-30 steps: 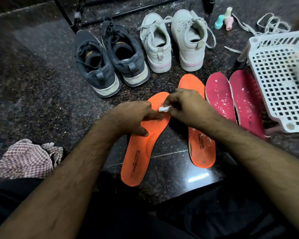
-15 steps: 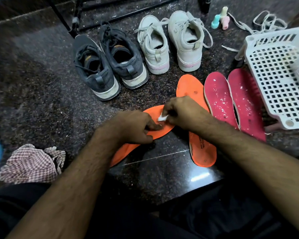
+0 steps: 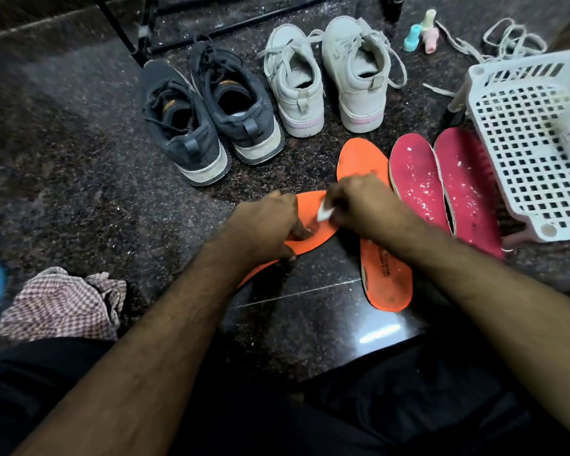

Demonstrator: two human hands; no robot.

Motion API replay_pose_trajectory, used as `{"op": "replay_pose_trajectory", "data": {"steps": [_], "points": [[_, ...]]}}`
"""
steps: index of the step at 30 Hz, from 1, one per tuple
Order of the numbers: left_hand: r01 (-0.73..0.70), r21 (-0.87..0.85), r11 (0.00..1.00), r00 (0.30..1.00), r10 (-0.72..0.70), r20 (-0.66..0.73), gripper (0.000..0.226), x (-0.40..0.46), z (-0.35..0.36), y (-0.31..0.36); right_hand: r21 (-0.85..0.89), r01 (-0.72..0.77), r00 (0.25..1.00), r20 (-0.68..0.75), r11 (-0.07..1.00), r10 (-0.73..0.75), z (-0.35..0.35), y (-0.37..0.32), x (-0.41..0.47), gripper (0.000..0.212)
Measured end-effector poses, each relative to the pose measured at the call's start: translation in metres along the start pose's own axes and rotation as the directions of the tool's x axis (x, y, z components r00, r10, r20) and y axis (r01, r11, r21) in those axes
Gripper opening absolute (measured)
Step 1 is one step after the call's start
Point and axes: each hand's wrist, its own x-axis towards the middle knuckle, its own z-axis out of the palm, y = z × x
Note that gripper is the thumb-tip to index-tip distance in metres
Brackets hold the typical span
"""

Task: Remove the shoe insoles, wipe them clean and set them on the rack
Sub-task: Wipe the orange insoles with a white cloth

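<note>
The left hand [image 3: 265, 225] grips an orange insole [image 3: 313, 230], fingers curled over its near edge and thumb underneath, tilting it off the floor [image 3: 79, 192]. Touching that grip from the right, the right hand [image 3: 359, 202] pinches a small white wipe [image 3: 324, 213] and presses it on the insole's upper face. Just right of the hands a second orange insole [image 3: 385, 278] lies flat, partly under the right wrist; beyond it, two pink insoles [image 3: 441, 182] lie side by side against a white basket [image 3: 524, 153]. Past the hands stand dark shoes [image 3: 211, 116] and white shoes [image 3: 326, 80]. Well left of the grip lies a checked cloth [image 3: 60, 304].
</note>
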Motion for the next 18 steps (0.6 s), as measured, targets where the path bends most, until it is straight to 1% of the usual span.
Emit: {"op": "replay_pose_trajectory", "data": {"steps": [1, 2, 4, 5, 7, 8, 11, 12, 13, 14, 15, 16, 18], "points": [[0.008, -0.017, 1.000, 1.000, -0.009, -0.015, 0.049, -0.002, -0.001, 0.001, -0.016, -0.017, 0.999, -0.048, 1.000, 0.016, -0.002, -0.001, 0.001, 0.023], [0.013, -0.028, 1.000, 0.999, -0.014, -0.030, 0.048, -0.002, -0.001, 0.001, -0.027, 0.013, 0.999, -0.036, 1.000, -0.014, -0.002, -0.003, 0.001, 0.022], [0.027, -0.050, 0.998, 0.999, -0.029, -0.034, 0.047, -0.003, -0.002, 0.001, -0.001, 0.119, 0.989, 0.089, 0.993, -0.118, 0.001, -0.009, -0.002, 0.023], [0.035, -0.062, 0.997, 0.999, -0.037, -0.033, 0.048, -0.004, -0.003, 0.000, 0.007, 0.117, 0.988, 0.100, 0.993, -0.117, 0.001, -0.009, -0.003, 0.023], [0.031, -0.076, 0.997, 0.999, -0.034, -0.040, 0.051, -0.004, -0.005, 0.000, -0.034, 0.023, 0.999, -0.028, 0.999, -0.024, -0.005, -0.004, 0.002, 0.023], [0.013, -0.070, 0.997, 0.999, -0.016, -0.042, 0.049, -0.004, -0.005, 0.001, -0.056, 0.005, 0.998, -0.063, 0.998, -0.008, -0.007, -0.002, 0.003, 0.023], [0.012, -0.049, 0.999, 0.999, -0.014, -0.051, 0.039, -0.006, -0.009, 0.000, -0.020, 0.105, 0.993, 0.062, 0.994, -0.103, -0.004, -0.005, 0.002, 0.024], [0.012, -0.036, 0.999, 0.999, -0.014, -0.050, 0.036, -0.006, -0.009, 0.001, -0.022, 0.090, 0.995, 0.050, 0.996, -0.089, -0.002, -0.006, 0.001, 0.025], [0.001, 0.006, 1.000, 0.999, -0.001, -0.044, 0.033, -0.005, -0.009, 0.002, -0.041, 0.033, 0.999, -0.013, 0.999, -0.034, -0.001, -0.005, 0.004, 0.026], [-0.017, 0.047, 0.999, 0.999, 0.019, -0.028, 0.035, -0.005, -0.008, 0.003, -0.072, -0.031, 0.994, -0.105, 0.997, 0.023, 0.000, -0.002, 0.007, 0.026], [-0.030, 0.074, 0.997, 0.999, 0.031, -0.011, 0.039, -0.005, -0.005, 0.003, -0.089, -0.057, 0.987, -0.157, 0.994, 0.042, 0.002, -0.003, 0.009, 0.026], [-0.007, 0.066, 0.998, 1.000, 0.006, 0.003, 0.041, -0.006, -0.004, 0.004, -0.078, -0.015, 0.989, -0.147, 0.997, 0.003, 0.004, -0.008, 0.009, 0.025], [0.062, 0.094, 0.994, 0.998, -0.062, -0.004, 0.042, -0.013, -0.002, 0.010, -0.042, 0.177, 0.984, -0.014, 0.983, -0.178, 0.014, -0.022, 0.005, 0.025]]}}
